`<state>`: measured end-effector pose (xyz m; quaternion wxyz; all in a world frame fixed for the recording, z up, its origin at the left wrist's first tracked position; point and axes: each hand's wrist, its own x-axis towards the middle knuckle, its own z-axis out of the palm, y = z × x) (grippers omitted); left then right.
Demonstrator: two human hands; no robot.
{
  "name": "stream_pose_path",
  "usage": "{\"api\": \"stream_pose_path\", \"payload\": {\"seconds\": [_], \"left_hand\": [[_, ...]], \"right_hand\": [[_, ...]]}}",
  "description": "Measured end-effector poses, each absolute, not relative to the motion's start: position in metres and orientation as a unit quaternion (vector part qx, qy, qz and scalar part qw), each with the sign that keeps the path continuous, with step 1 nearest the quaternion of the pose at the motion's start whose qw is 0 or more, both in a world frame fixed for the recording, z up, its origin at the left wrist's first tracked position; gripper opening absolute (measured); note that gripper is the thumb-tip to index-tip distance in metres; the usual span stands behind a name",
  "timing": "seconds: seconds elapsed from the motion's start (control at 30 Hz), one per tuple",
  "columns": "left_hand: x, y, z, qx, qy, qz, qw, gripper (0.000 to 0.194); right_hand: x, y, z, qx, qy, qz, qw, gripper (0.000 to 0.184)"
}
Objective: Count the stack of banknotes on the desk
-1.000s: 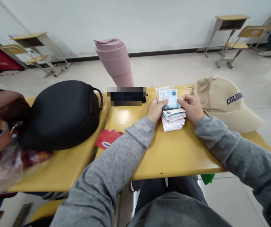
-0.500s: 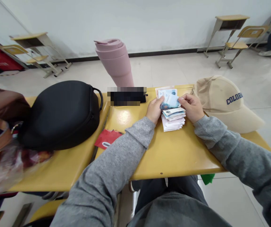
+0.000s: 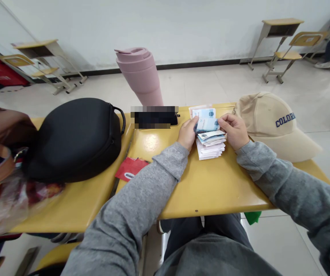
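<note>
At the far side of the desk, my left hand is closed on the left edge of blue-and-white printed papers, with the thumb on top. They look like small sheets or flat packets; I cannot tell which. My right hand has its thumb and bent fingers pinched at their right edge. A pale pink sheet shows behind them. Just below the hands, touching or nearly touching the held papers, lies a fanned stack of folded white papers, with bluish ones on top.
A beige cap sits right of my right hand. A dark phone-like object, partly pixelated, and a pink tumbler stand at the far left. A red packet lies beside my left forearm. A black case and brown bag occupy the neighbouring desk.
The top blue-and-white paper has shifted and turned slightly between my hands, showing more of its face. Both hands stay almost in place; the stack below looks the same.
</note>
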<state>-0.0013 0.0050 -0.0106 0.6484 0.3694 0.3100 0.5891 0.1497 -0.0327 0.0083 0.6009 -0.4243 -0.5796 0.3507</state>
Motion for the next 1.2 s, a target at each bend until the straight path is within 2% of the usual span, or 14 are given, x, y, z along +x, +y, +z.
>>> {"api": "stream_pose_path", "payload": {"seconds": [1.2], "left_hand": [[-0.0024,0.0001,-0.0043,0.376,0.326,0.580,0.644,0.023]], "right_hand": [[0.1479,-0.0340,0.0095,-0.432,-0.574,0.364,0.592,0.031]]}}
